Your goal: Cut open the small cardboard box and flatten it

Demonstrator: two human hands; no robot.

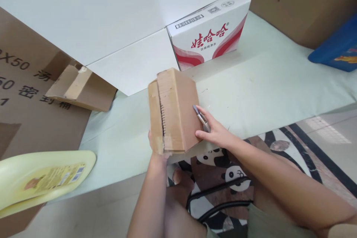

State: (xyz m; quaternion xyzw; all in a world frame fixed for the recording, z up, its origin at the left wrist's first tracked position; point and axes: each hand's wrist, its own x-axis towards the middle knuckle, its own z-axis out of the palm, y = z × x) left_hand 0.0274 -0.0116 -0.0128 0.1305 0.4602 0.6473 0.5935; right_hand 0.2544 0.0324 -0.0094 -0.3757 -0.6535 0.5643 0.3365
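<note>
A small brown cardboard box (174, 109) is held up in front of me, its taped seam and torn corrugated edge facing the camera. My left hand (156, 147) grips the box from below at its near left corner, mostly hidden behind it. My right hand (213, 130) presses against the box's right side and holds a slim grey pen-like tool (201, 118) between its fingers, tip pointing up along the box.
A white and red drinks carton (209, 31) stands beyond the box. Flat cardboard (33, 93) and a folded brown piece (80, 89) lie left. A pale yellow plastic item (41, 178) sits bottom left, a big brown carton (301, 0) and a blue object (337, 44) right.
</note>
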